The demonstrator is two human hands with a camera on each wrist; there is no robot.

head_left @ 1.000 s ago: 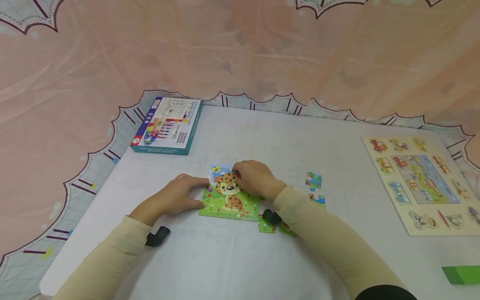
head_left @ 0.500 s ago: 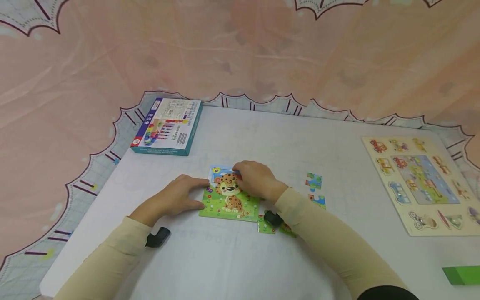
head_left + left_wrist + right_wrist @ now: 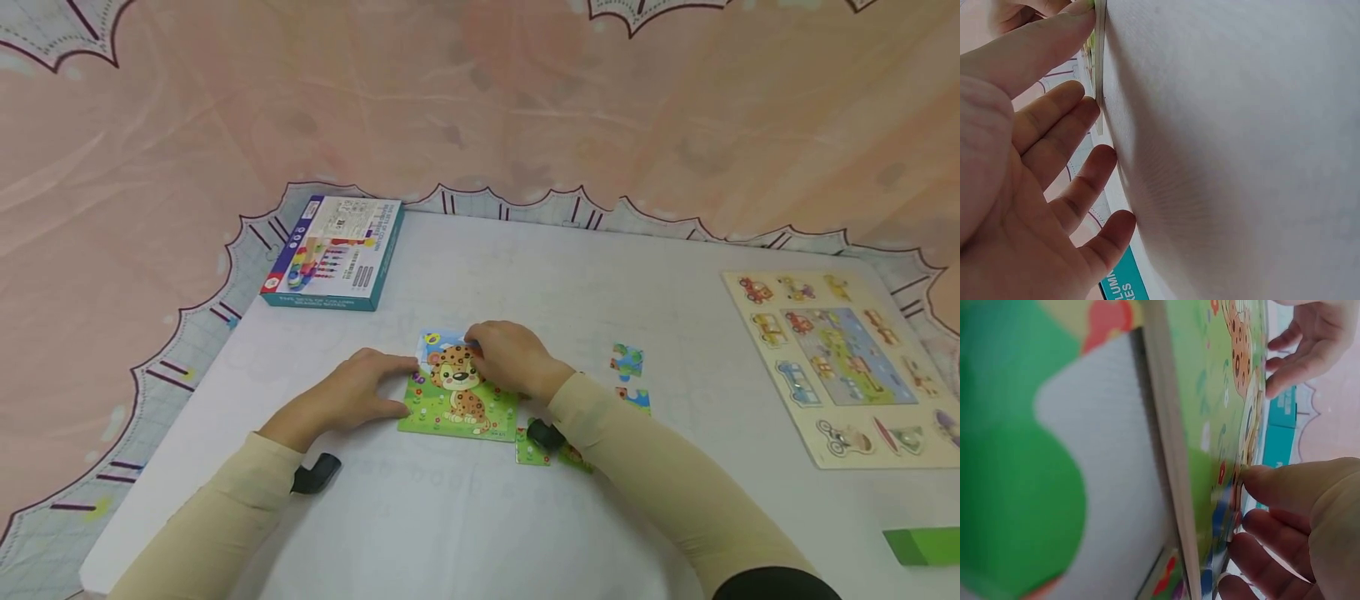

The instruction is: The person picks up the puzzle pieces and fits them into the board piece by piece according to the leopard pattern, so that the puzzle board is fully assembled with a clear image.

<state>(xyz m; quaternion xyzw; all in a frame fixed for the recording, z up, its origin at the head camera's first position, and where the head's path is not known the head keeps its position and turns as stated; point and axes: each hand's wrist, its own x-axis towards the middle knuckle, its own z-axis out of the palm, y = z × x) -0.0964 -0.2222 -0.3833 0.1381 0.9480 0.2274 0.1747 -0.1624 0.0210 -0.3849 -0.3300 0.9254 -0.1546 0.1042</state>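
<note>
A square leopard puzzle lies flat on the table. My left hand rests at its left edge; the left wrist view has the thumb touching the rim and the other fingers spread, loosely bent. Over the upper right corner is my right hand. In the right wrist view, its thumb and fingertips pinch a puzzle piece by the leopard's head, slightly raised from the board; the fingers partly hide it. Loose pieces lie to the right, including two blue-green ones and a green one.
A flat box lies at the back left. At the right are a wooden picture board and a green block. The white table meets a patterned cloth behind it.
The lifted strip along the puzzle's top edge appears to sit slightly lower. Both hands stay almost in place; the view shifts slightly.
</note>
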